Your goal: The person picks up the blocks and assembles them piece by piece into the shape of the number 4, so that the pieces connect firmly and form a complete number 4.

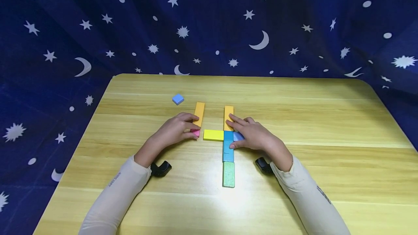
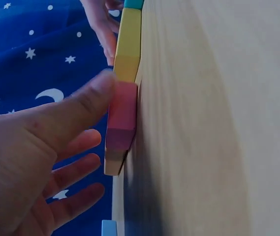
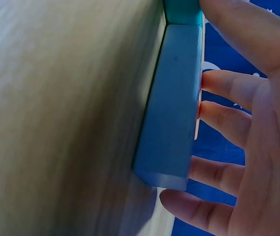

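In the head view, my left hand (image 1: 177, 129) pinches a small pink block (image 1: 196, 133) between thumb and index finger. Another finger touches the orange block (image 1: 200, 109) just behind it. The left wrist view shows the thumb against the pink block (image 2: 123, 105), near the end of the yellow block (image 2: 130, 34). My right hand (image 1: 253, 133) rests over a cross of flat blocks, its fingertips on a second orange block (image 1: 228, 112) and its thumb on a blue block (image 1: 228, 151). Under that palm, a periwinkle block (image 1: 237, 136) is partly hidden.
The yellow block (image 1: 213, 135) forms the cross's left arm, beside a dark teal piece (image 1: 228, 135) at the centre. A green block (image 1: 228, 174) ends the near side. One loose blue square block (image 1: 177, 99) lies farther back on the wooden table (image 1: 310, 191). A starry curtain (image 1: 215, 17) hangs behind.
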{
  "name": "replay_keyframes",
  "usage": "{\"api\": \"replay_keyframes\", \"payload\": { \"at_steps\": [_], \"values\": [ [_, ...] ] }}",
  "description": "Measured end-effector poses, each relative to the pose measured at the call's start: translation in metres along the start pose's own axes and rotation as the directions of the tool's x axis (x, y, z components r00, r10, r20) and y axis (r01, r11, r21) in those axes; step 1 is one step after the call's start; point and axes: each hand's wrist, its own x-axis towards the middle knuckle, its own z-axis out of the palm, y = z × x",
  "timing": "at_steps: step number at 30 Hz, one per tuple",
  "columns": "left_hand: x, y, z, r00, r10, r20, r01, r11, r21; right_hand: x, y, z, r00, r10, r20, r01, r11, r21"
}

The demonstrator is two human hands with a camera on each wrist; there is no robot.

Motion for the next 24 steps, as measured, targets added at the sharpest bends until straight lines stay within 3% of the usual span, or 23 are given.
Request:
{"api": "replay_keyframes", "payload": {
  "at_steps": [5, 24],
  "values": [
    [-0.0003, 0.0012, -0.0001, 0.999, 0.021, -0.024, -0.021, 1.0, -0.009, 0.0002, 0.0, 0.0003, 1.0, -0.005, -0.003, 0.005, 1.0, -0.006],
    [-0.0001, -0.0038, 0.0, 1.0, -0.01, 0.027, 0.013, 0.993, -0.117, 0.0005, 0.0, 0.0007, 1.0, 0.006, 0.0, -0.006, 1.0, 0.003]
  ]
}}
